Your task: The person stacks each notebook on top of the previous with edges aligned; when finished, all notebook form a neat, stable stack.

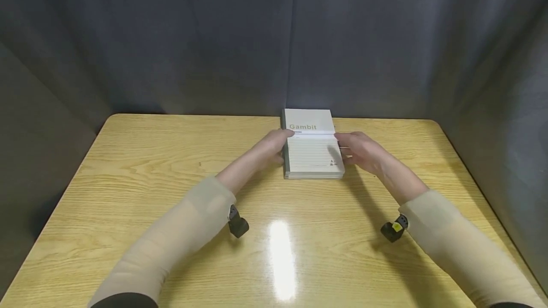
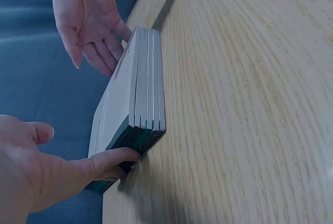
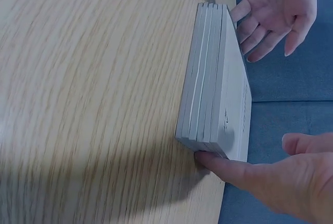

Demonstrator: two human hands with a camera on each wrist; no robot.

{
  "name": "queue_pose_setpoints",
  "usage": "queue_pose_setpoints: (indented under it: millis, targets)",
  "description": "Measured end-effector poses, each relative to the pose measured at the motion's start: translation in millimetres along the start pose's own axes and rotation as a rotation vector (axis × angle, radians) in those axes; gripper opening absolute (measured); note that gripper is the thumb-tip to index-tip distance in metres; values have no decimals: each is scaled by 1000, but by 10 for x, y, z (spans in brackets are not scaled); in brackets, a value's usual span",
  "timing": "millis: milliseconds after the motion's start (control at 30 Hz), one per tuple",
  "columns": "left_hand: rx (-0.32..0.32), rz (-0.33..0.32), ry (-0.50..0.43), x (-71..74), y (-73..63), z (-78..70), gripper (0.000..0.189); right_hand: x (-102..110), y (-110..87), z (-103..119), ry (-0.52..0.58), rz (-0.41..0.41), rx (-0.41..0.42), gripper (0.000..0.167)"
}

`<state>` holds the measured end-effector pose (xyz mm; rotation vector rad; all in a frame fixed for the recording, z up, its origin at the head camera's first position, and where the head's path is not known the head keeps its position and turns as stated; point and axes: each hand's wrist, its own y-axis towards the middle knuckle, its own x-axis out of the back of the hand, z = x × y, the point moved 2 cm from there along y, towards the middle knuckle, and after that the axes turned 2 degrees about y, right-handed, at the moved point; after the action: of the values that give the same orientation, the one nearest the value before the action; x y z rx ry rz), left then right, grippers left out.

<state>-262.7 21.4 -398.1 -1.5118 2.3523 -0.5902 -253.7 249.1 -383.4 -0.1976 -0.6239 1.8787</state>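
A neat stack of several notebooks lies flat at the back edge of the table, its white top cover printed "Gambit" and ruled with lines. My left hand is at the stack's left side. In the left wrist view, that hand's straight fingers lie along the dark spines, with the thumb raised off the cover. On the opposite side is my right hand. The right wrist view shows its extended fingers against the page-edge side near the front corner, thumb held apart from the books.
The wooden table extends to both sides and in front of the stack. Dark grey curtain hangs right behind the back edge and along both sides. A small black camera sits at the left cuff, another camera at the right.
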Motion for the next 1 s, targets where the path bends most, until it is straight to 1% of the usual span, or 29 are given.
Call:
queue_pose_setpoints:
  millis: [67,133,233,433,533,600,667,700,733,800,867,1000]
  targets:
    - [15,-9,-54,-5,14,-1,53,-11,9,8,24,-4,-11,58]
    - [27,-21,-84,-10,23,0,52,-23,17,13,51,-5,-14,58]
    - [36,-22,-70,-18,28,0,53,-20,34,12,85,-3,-15,58]
    - [20,-20,-49,-38,59,-4,56,22,58,-3,103,3,-10,60]
    - [-2,-14,-22,-29,70,11,57,37,59,-21,96,12,-5,59]
    - [-34,-12,28,-9,66,40,58,51,54,-52,69,13,4,59]
    - [-83,-31,152,35,45,87,59,68,39,-95,9,2,30,62]
    - [-110,-48,230,66,25,117,59,78,33,-121,-37,-12,47,64]
    - [-134,-65,320,101,-5,151,60,87,27,-152,-88,-26,69,66]
    - [-200,-94,522,185,-86,216,63,119,4,-214,-226,-77,133,71]
    - [-273,-106,698,278,-199,281,65,156,-21,-270,-372,-135,213,73]
    - [-478,-77,1002,448,-519,429,64,208,-84,-352,-651,-234,420,67]
